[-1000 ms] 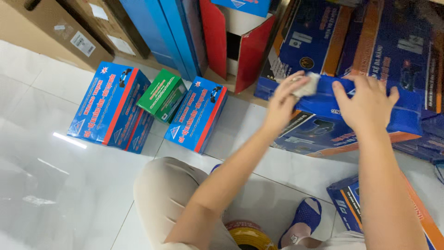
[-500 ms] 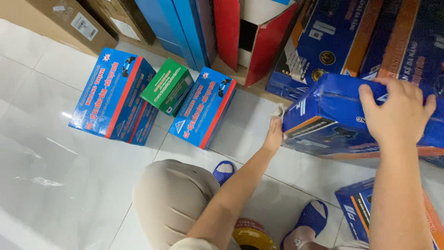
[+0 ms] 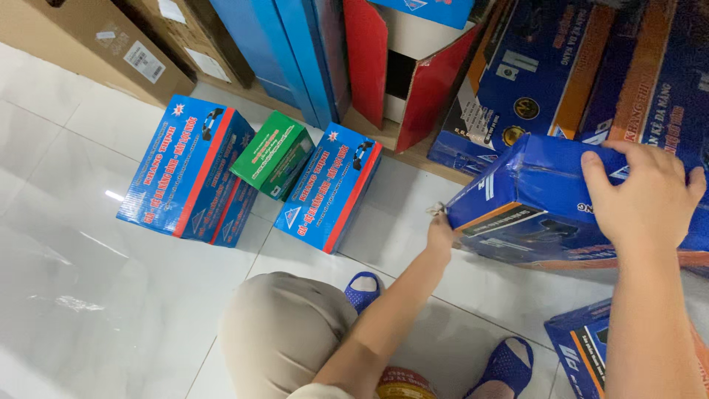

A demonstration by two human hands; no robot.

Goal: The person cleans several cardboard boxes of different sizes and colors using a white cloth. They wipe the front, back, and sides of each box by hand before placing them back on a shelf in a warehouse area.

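The large blue cardboard box with an orange stripe [image 3: 546,199] sits tilted just above the white tiled floor [image 3: 111,295], in front of a row of bigger blue and orange cartons [image 3: 561,81] that lean against the wooden shelf edge [image 3: 413,151]. The right hand [image 3: 641,198] lies flat on the box's top face, fingers spread wide and curled over the far edge, the forearm running straight down toward the camera. The left hand [image 3: 441,235] reaches out at the end of a stretched arm and grips the box's lower near corner; its fingers are mostly hidden behind the corner, so how tightly they close cannot be told. Between the two hands the box is held, one end raised.

To the left, standing on the floor, are two blue and red cardboard boxes [image 3: 188,174] with a small green cardboard box [image 3: 273,155] wedged between them. All boxes in view are closed, so their contents cannot be seen. A red and white open carton [image 3: 402,66] stands upright behind.
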